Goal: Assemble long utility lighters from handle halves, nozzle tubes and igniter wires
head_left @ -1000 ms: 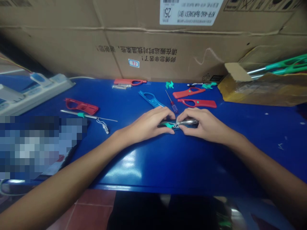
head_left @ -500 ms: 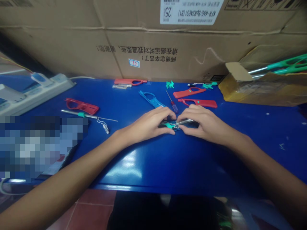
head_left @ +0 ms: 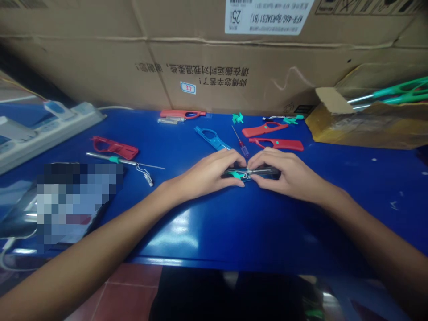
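My left hand [head_left: 214, 168] is closed on the left part of a blue lighter casing [head_left: 248, 180], which lies low over the table. A green plastic trigger [head_left: 237, 175] and thin white wires show in the casing between my hands. My right hand [head_left: 287, 173] pinches the casing's right part, where a metal tube [head_left: 261, 170] lies along it, partly under the fingers. Behind my left hand is another blue casing half [head_left: 211, 139]. A small screwdriver [head_left: 241, 143] with a purple handle lies just beyond my fingertips.
Red casing halves [head_left: 115, 148] lie at left and at the back. Left of my hands rests a metal rod with a green part [head_left: 114, 159] and wires. Green pieces [head_left: 237, 118] sit by the cardboard wall [head_left: 107, 71]. A box [head_left: 364, 129] of green lighters stands right, a power strip [head_left: 67, 129] left.
The metal tube under my right fingers has tipped down and now lies flatter along the blue casing. Both hands stay in nearly the same place.
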Available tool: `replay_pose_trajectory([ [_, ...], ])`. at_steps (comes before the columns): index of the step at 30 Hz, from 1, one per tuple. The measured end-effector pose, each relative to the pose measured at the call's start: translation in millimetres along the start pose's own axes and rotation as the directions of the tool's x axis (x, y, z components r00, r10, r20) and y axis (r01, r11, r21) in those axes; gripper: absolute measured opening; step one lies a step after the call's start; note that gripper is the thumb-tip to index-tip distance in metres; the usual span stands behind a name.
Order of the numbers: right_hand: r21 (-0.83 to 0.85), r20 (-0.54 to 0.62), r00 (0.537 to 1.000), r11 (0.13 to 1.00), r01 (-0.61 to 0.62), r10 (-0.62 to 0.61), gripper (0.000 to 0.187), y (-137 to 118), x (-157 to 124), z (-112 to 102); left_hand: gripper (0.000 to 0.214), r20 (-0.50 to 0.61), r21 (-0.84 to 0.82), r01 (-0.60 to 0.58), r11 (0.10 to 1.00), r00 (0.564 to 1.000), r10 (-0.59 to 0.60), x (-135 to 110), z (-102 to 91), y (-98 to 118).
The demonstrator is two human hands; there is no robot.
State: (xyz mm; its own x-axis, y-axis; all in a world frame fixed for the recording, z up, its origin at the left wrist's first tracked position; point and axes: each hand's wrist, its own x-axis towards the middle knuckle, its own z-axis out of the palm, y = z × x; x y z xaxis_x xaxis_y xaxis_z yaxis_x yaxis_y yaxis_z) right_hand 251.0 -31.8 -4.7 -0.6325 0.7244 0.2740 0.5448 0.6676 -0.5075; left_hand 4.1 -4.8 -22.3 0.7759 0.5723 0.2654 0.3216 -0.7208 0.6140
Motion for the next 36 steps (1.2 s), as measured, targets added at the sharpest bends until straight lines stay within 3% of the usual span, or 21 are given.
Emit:
replay_pose_trajectory([
  [4, 0.021, 0.004, 0.999, 0.998, -0.052, 0.052, 0.009, -1, 0, 1, 0.034, 0.002, -0.008, 0.003, 1.000, 1.000, -0.003, 0, -0.2, 0],
  [16, -0.172, 0.038, 0.994, 0.981, -0.094, 0.102, 0.008, -8, 1, 1, 0.034, 0.002, -0.008, 0.000, 1.000, 1.000, 0.000, -1, 0.4, -1],
  [26, -0.159, 0.053, 0.998, 0.987, -0.027, 0.036, 0.012, -3, -1, -3, 0.035, 0.002, -0.012, -0.008, 1.000, 1.000, 0.008, 0, 1.0, -1],
  [30, -0.067, 0.040, 0.998, 0.997, -0.038, 0.040, 0.013, -4, 0, -7, 0.036, 0.001, -0.004, 0.005, 1.000, 1.000, -0.005, 0, 1.0, -2],
  [36, -0.033, 0.098, 0.995, 0.999, 0.003, 0.001, 0.016, -4, 2, -12, 0.039, -0.001, -0.034, 0.018, 0.999, 1.000, -0.018, 1, 0.5, -1],
])
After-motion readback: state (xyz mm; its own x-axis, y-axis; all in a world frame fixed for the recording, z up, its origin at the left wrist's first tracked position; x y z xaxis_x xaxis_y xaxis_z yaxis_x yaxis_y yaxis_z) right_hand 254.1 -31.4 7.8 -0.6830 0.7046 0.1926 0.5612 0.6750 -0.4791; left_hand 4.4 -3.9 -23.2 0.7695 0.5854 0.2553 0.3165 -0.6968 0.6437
